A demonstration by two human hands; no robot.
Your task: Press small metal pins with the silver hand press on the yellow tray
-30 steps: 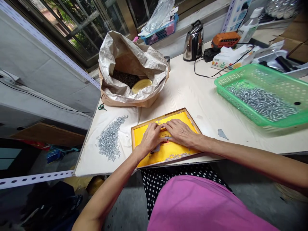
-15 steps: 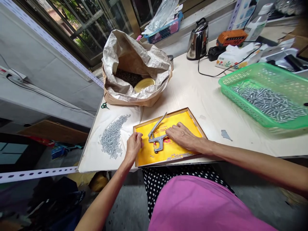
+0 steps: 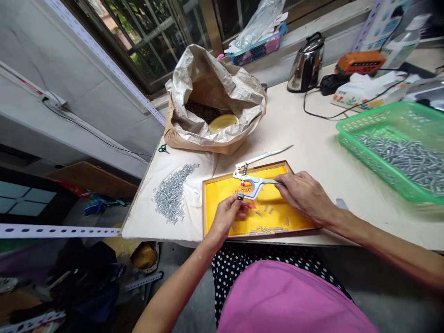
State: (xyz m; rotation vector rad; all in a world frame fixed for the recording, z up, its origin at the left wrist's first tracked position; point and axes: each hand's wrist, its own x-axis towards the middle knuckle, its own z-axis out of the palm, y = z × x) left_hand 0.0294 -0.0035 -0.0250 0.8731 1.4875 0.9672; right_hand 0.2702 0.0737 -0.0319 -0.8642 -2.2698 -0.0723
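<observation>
Two hands work over a wood-framed yellow tray (image 3: 204,208) on a pale table (image 3: 298,125). Far L, at 9 o'clock from the tray, lies a white cloth (image 3: 138,226) w/ a long heap of small silver metal tubes (image 3: 169,199) on it. Small green-handled scissors (image 3: 163,149) sit at the cloth's top corner. At 11 o'clock stands a paper sack (image 3: 215,74), rolled open, w/ dark small parts (image 3: 203,111) and a yellow disc (image 3: 224,122) inside.

On the tray, L hand (image 3: 227,217) is curled, thumb and fingers pinching a small round metal stud (image 3: 240,196) right at the lower jaw of the snap pliers (image 3: 255,182). The pliers sit over the tray's middle, jaws apart, upper handle reaching past the far edge at approx 1 o'clock. R hand (image 3: 305,196) is closed around the lower handle's end, just inside the tray's R side.

Further R, at 1 o'clock, a steel kettle (image 3: 307,64) stands near a tissue box (image 3: 360,90). At 3 o'clock sits a green plastic basket (image 3: 350,138), full of silver tubes (image 3: 405,159).
</observation>
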